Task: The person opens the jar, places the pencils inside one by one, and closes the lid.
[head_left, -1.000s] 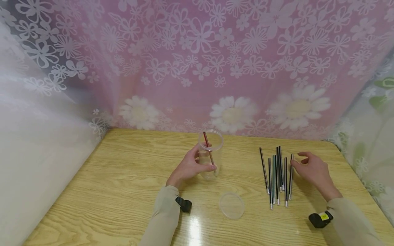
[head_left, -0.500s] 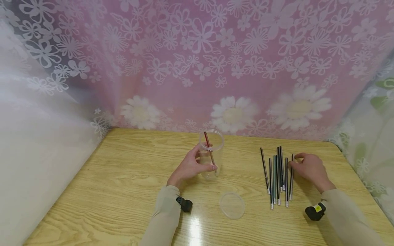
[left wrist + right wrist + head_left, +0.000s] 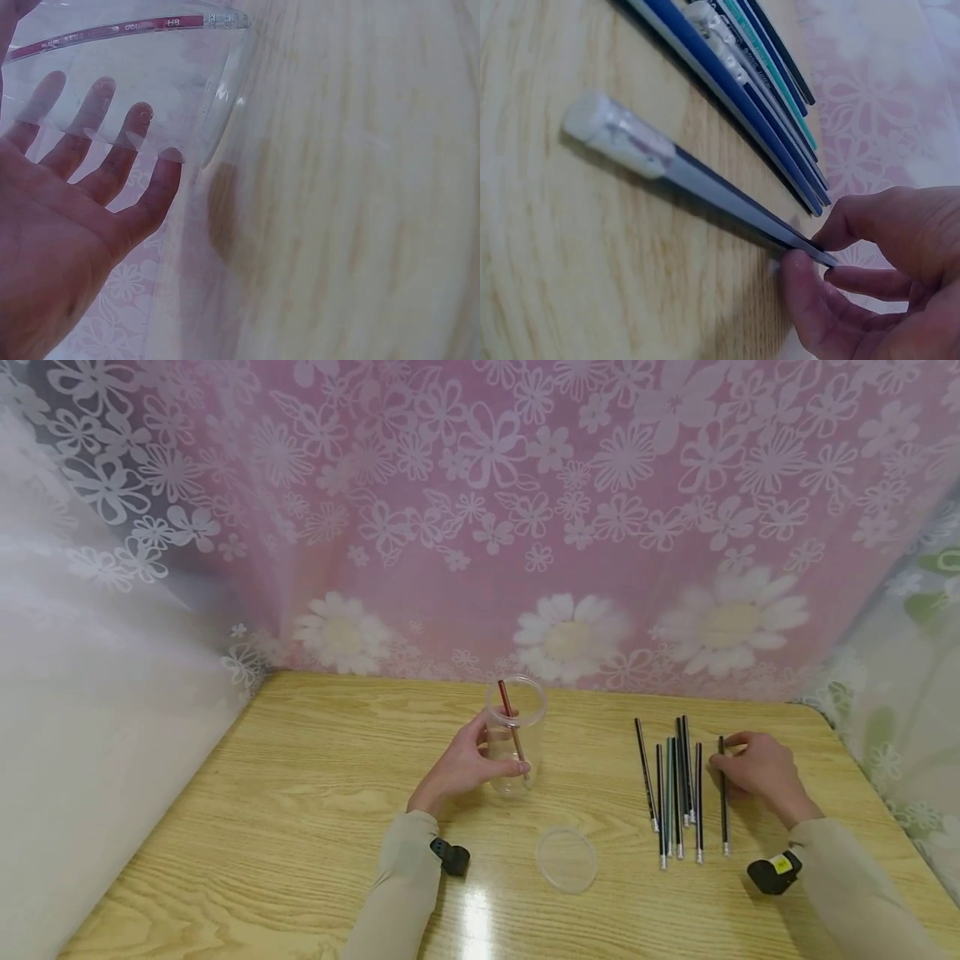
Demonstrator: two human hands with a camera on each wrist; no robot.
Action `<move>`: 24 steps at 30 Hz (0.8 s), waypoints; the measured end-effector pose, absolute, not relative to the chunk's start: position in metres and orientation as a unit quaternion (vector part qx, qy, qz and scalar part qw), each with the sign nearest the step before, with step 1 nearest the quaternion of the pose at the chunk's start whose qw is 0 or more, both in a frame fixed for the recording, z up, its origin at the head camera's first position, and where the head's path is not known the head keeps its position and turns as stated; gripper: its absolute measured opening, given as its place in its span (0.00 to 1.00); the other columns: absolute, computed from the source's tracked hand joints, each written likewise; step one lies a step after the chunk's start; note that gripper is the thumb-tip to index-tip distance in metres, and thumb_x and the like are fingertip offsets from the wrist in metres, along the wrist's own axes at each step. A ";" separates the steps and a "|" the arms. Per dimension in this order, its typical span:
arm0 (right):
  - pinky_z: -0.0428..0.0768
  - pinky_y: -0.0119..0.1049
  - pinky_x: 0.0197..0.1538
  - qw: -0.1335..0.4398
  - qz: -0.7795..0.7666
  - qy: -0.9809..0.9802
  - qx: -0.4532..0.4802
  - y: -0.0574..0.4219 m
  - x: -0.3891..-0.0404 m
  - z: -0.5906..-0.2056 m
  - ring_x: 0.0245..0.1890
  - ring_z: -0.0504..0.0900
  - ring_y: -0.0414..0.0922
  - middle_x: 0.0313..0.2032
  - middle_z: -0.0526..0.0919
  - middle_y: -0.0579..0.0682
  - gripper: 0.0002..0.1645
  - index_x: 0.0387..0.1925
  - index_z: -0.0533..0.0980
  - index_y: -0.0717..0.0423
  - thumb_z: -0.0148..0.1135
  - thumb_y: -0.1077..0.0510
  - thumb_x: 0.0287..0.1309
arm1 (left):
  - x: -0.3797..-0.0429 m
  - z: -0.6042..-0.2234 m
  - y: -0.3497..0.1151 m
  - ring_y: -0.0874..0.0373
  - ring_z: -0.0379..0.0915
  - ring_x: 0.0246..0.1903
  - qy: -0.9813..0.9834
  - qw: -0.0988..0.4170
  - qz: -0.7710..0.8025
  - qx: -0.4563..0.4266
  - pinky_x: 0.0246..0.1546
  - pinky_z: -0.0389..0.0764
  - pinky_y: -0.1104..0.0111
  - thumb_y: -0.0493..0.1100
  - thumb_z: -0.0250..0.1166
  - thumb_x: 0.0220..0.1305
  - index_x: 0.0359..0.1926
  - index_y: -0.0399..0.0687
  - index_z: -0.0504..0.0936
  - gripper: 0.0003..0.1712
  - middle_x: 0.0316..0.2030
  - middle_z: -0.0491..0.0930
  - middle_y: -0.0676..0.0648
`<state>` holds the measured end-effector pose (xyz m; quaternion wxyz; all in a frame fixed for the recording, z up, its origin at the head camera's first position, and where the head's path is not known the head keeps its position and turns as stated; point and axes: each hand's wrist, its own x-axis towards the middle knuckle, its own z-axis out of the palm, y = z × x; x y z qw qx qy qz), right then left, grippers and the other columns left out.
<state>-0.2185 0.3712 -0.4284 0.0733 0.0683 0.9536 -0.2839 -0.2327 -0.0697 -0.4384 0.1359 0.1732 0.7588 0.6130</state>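
My left hand [image 3: 463, 762] grips a clear plastic jar [image 3: 534, 739] standing on the table, with its mouth uncovered. Inside leans a red pencil [image 3: 505, 698]; the left wrist view shows "HB" printed near its end, and fingers [image 3: 96, 112] spread round the jar's wall. Over on the right, my right hand [image 3: 761, 770] pinches a dark pencil [image 3: 724, 822] near its far end between thumb and fingers. Its white eraser end [image 3: 615, 135] points back toward me, low over the wood. Just left of it lie several more pencils [image 3: 679, 802], mostly black, one of them green.
A round clear lid [image 3: 567, 861] lies flat on the wooden table [image 3: 300, 827], in front of the jar. Behind the table hangs a pink flowered curtain [image 3: 450, 568], with pale sheets at either side. Each wrist carries a small black camera [image 3: 452, 857].
My right hand has closed on the rightmost pencil and shifted it a little to the right, away from the others. The left hand and jar have stayed put.
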 end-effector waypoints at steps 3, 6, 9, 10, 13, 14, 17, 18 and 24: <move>0.86 0.45 0.32 0.074 -0.317 0.942 0.081 0.371 -0.215 -0.426 0.23 0.87 0.46 0.47 0.82 0.78 0.39 0.65 0.61 0.84 0.58 0.54 0.69 | -0.233 -0.438 -0.069 0.45 0.70 0.68 0.757 0.142 0.615 0.170 0.64 0.75 0.46 0.48 0.80 0.56 0.66 0.80 0.71 0.41 0.66 0.72 0.52; 0.86 0.43 0.30 0.070 -0.339 0.934 0.088 0.371 -0.212 -0.424 0.23 0.88 0.47 0.48 0.81 0.79 0.40 0.67 0.58 0.84 0.57 0.54 0.70 | -0.232 -0.438 -0.069 0.44 0.71 0.67 0.755 0.148 0.617 0.165 0.60 0.79 0.49 0.48 0.80 0.56 0.67 0.80 0.70 0.42 0.66 0.72 0.50; 0.87 0.42 0.30 0.062 -0.353 0.929 0.092 0.372 -0.208 -0.422 0.24 0.87 0.47 0.51 0.79 0.80 0.41 0.69 0.56 0.83 0.57 0.54 0.71 | -0.232 -0.438 -0.069 0.42 0.72 0.66 0.754 0.151 0.618 0.163 0.56 0.81 0.50 0.48 0.79 0.57 0.67 0.81 0.70 0.42 0.65 0.72 0.48; 0.87 0.43 0.30 0.059 -0.359 0.927 0.091 0.372 -0.207 -0.421 0.24 0.88 0.47 0.52 0.78 0.81 0.42 0.70 0.54 0.82 0.57 0.54 0.71 | -0.232 -0.438 -0.069 0.42 0.72 0.66 0.753 0.152 0.619 0.164 0.56 0.81 0.51 0.48 0.79 0.57 0.67 0.81 0.70 0.42 0.65 0.72 0.48; 0.88 0.43 0.32 0.049 -0.383 0.918 0.088 0.374 -0.203 -0.418 0.26 0.88 0.46 0.52 0.75 0.81 0.43 0.72 0.51 0.81 0.56 0.54 0.72 | -0.233 -0.439 -0.069 0.43 0.71 0.66 0.754 0.150 0.617 0.167 0.57 0.81 0.50 0.48 0.80 0.56 0.67 0.81 0.70 0.42 0.65 0.72 0.49; 0.88 0.43 0.32 0.043 -0.389 0.916 0.087 0.374 -0.202 -0.417 0.27 0.87 0.45 0.51 0.75 0.80 0.44 0.72 0.50 0.81 0.56 0.54 0.73 | -0.233 -0.439 -0.069 0.43 0.71 0.66 0.754 0.149 0.617 0.168 0.58 0.80 0.49 0.48 0.80 0.56 0.67 0.81 0.70 0.42 0.65 0.72 0.50; 0.89 0.44 0.33 0.019 -0.405 0.910 0.081 0.373 -0.199 -0.412 0.27 0.86 0.39 0.49 0.76 0.77 0.44 0.74 0.49 0.79 0.56 0.54 0.74 | -0.233 -0.439 -0.070 0.43 0.70 0.67 0.755 0.148 0.615 0.171 0.60 0.78 0.48 0.48 0.80 0.56 0.67 0.80 0.70 0.42 0.66 0.72 0.49; 0.89 0.44 0.33 0.009 -0.409 0.909 0.082 0.372 -0.199 -0.411 0.27 0.85 0.38 0.48 0.77 0.75 0.44 0.74 0.49 0.78 0.56 0.54 0.74 | -0.233 -0.439 -0.070 0.43 0.70 0.67 0.755 0.147 0.615 0.172 0.60 0.78 0.48 0.48 0.80 0.56 0.68 0.80 0.70 0.42 0.66 0.72 0.49; 0.88 0.44 0.31 -0.047 -0.430 0.896 0.096 0.363 -0.196 -0.401 0.24 0.85 0.36 0.46 0.76 0.65 0.44 0.76 0.49 0.72 0.57 0.53 0.73 | -0.235 -0.441 -0.070 0.44 0.69 0.68 0.749 0.143 0.619 0.186 0.61 0.77 0.48 0.46 0.79 0.57 0.68 0.76 0.70 0.42 0.69 0.70 0.43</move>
